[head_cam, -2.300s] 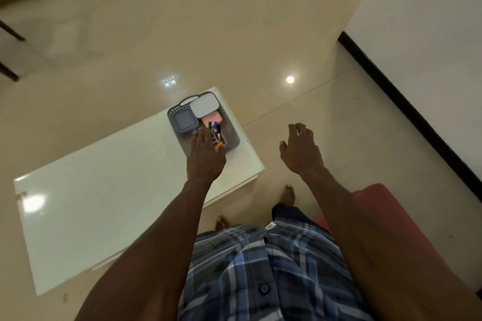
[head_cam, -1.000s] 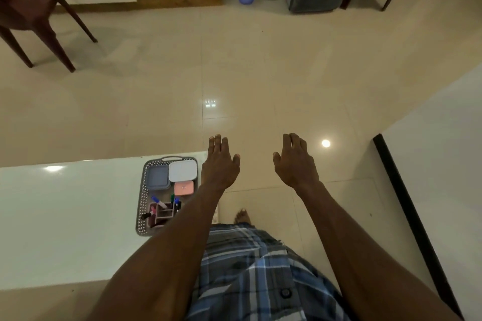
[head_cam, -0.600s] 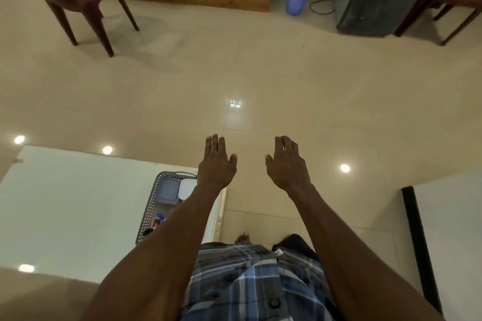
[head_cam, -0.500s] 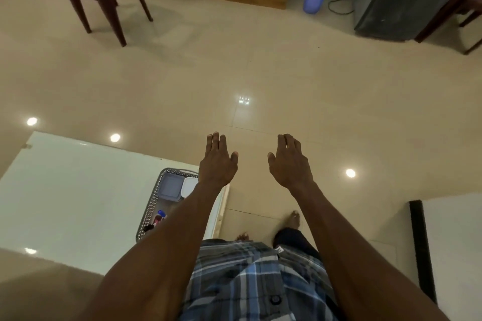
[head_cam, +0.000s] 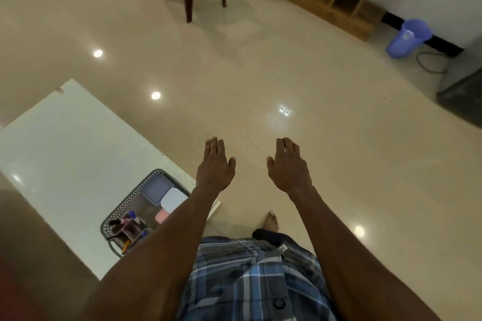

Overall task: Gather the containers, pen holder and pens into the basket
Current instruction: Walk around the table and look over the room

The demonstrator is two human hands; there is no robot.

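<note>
Grey plastic basket [head_cam: 122, 205] stands on the white table [head_cam: 65, 159], at the corner nearest to the person. Inside it I see 3 containers: a grey-blue one [head_cam: 155, 188] at the far end, a white one [head_cam: 172, 200] beside it and a pink one [head_cam: 162, 216], partly hidden by the left forearm. The pen holder [head_cam: 128, 229] with pens [head_cam: 130, 215] fills the near end. The basket's long axis runs from near-left to far-right.

To the right, the left hand [head_cam: 215, 169] hovers over the floor just past the table corner, fingers straight and close together, holding nothing. The basket lies behind and to the left of these fingers, under the forearm. Further right, the right hand [head_cam: 289, 170] hovers well apart from the basket, fingers relaxed and slightly spread, also empty.

The gathering looks complete to me; if any move comes, the left hand is nearer.
</note>
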